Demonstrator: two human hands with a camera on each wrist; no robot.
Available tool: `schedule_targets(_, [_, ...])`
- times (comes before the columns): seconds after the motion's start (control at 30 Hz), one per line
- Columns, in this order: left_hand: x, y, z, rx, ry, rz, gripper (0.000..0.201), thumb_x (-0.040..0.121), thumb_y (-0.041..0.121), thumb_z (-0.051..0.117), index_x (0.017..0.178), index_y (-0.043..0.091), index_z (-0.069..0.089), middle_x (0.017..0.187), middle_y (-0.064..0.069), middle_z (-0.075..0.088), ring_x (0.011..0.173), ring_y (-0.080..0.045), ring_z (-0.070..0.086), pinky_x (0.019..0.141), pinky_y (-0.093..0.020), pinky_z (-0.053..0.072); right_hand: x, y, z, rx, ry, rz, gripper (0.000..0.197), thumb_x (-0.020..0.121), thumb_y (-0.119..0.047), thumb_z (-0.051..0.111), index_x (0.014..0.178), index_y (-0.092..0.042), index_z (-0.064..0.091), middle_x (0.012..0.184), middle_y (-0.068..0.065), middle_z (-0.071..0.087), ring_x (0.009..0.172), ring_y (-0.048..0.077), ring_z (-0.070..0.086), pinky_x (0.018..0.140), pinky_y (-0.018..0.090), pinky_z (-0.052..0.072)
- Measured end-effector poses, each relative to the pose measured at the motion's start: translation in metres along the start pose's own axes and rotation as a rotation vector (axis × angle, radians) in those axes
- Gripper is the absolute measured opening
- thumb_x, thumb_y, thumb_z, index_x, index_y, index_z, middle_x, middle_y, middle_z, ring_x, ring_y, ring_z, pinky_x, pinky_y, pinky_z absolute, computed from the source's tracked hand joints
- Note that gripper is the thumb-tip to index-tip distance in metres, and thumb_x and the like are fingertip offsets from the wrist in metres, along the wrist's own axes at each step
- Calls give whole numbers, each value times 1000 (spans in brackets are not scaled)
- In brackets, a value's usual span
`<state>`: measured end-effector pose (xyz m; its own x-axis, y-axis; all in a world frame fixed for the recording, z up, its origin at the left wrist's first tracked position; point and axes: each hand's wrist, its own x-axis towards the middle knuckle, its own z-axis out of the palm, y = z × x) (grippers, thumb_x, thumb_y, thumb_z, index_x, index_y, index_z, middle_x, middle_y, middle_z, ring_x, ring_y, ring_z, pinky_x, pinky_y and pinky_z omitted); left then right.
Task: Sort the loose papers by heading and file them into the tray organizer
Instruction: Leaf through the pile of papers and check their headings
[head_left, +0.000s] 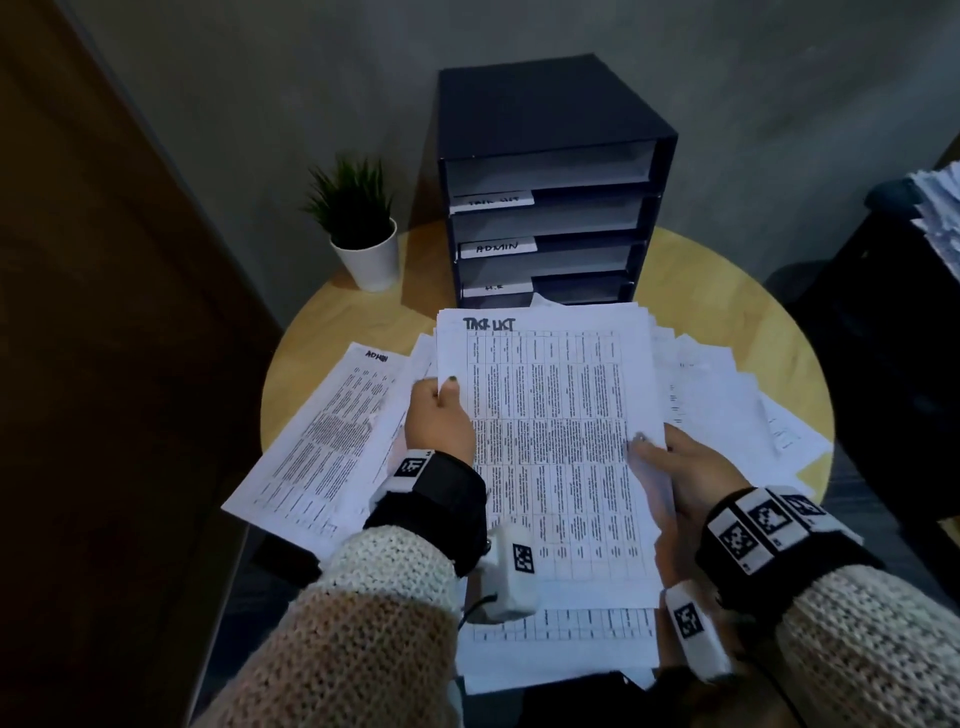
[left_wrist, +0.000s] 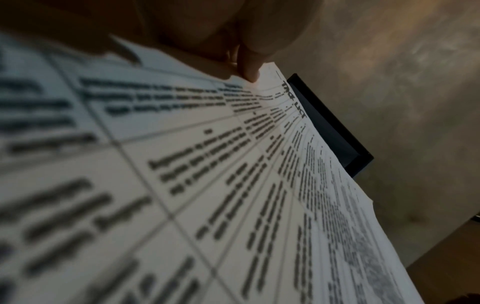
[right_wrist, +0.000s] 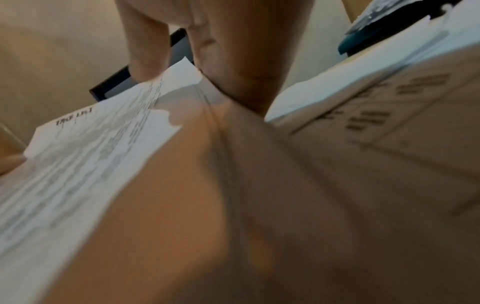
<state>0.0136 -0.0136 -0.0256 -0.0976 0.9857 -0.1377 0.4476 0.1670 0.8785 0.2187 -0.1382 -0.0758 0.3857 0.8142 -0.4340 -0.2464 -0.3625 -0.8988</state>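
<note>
I hold a stack of sheets headed TASK LIST (head_left: 550, 447) over the round table, its printed grid facing up. My left hand (head_left: 439, 415) pinches the stack's left edge, thumb on top. My right hand (head_left: 680, 467) grips the right edge, thumb lying on the page. The left wrist view shows the same stack (left_wrist: 233, 185) close up under the thumb; in the right wrist view the stack (right_wrist: 85, 156) is seen with fingers on it. The dark tray organizer (head_left: 660, 171) stands behind, with slots labelled TASK LIST (head_left: 492, 201), ADMIN (head_left: 497, 247) and H.R (head_left: 496, 287).
A sheet headed ADMIN (head_left: 322, 441) lies at the left of the wooden table (head_left: 727, 270). Loose papers (head_left: 737, 405) fan out to the right. A potted plant (head_left: 363, 228) stands left of the organizer. A dark stand with another paper pile (head_left: 940, 208) is at far right.
</note>
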Motion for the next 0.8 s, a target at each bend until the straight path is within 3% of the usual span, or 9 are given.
schedule_targets(0.07, [0, -1, 0, 13, -14, 22, 20, 101, 31, 38, 95, 13, 43, 66, 1, 41, 65, -19, 40, 53, -31, 19, -2, -2, 0, -235, 2, -84, 33, 73, -41, 74, 102, -28, 63, 98, -9, 67, 101, 19, 60, 98, 43, 43])
schedule_targets(0.13, [-1, -1, 0, 22, -72, 72, 22, 101, 32, 39, 92, 12, 46, 67, 4, 44, 70, -20, 42, 49, -28, 23, 0, -3, -2, -306, 37, -110, 20, 89, -11, 60, 109, -11, 62, 87, -4, 65, 84, 16, 58, 83, 34, 47])
schedule_targets(0.2, [5, -5, -3, 13, -162, 97, 24, 100, 29, 41, 92, 12, 55, 83, 2, 56, 81, -19, 48, 57, -27, 29, 3, -6, -6, -370, 91, -101, 15, 92, -2, 52, 106, -4, 58, 80, 0, 57, 80, 17, 52, 72, 28, 40])
schedule_targets(0.3, [24, -24, -14, 176, -162, 33, 27, 97, 29, 45, 103, 14, 67, 110, -9, 63, 97, -27, 58, 78, -25, 42, 6, -14, -14, -652, 263, -66, 13, 94, -10, 52, 81, -11, 52, 72, 1, 47, 83, 21, 49, 71, 30, 35])
schedule_targets(0.4, [41, -50, -33, 529, -122, -126, 38, 94, 34, 46, 130, 23, 53, 137, -13, 45, 124, -33, 46, 102, -40, 40, 7, -16, -24, -790, 364, 18, 22, 94, -16, 53, 106, 3, 52, 110, 26, 58, 100, 31, 52, 82, 34, 36])
schedule_targets(0.47, [44, -60, -45, 642, -144, -221, 50, 95, 35, 45, 142, 22, 36, 145, -14, 34, 133, -35, 33, 110, -46, 31, 7, -16, -27, -818, 382, 72, 24, 94, -17, 52, 105, 4, 50, 120, 28, 54, 99, 32, 51, 80, 33, 35])
schedule_targets(0.53, [44, -65, -52, 628, -123, -250, 52, 95, 35, 47, 144, 21, 32, 145, -14, 33, 133, -35, 32, 110, -47, 30, 9, -15, -27, -844, 380, 123, 30, 95, -19, 51, 111, 6, 50, 122, 27, 54, 109, 35, 51, 84, 33, 37])
schedule_targets(0.7, [48, -70, -55, 517, -33, -133, 35, 93, 28, 54, 125, 17, 51, 128, -12, 53, 112, -33, 55, 93, -44, 47, 10, -16, -23, -858, 372, 172, 27, 95, -22, 50, 108, 2, 48, 124, 26, 52, 116, 35, 49, 92, 34, 37])
schedule_targets(0.8, [48, -67, -57, 570, 4, -93, 29, 97, 31, 47, 121, 24, 61, 125, -11, 55, 112, -32, 54, 97, -46, 45, 8, -16, -23, -853, 373, 174, 22, 95, -22, 50, 100, -1, 46, 122, 26, 53, 115, 34, 50, 91, 34, 37])
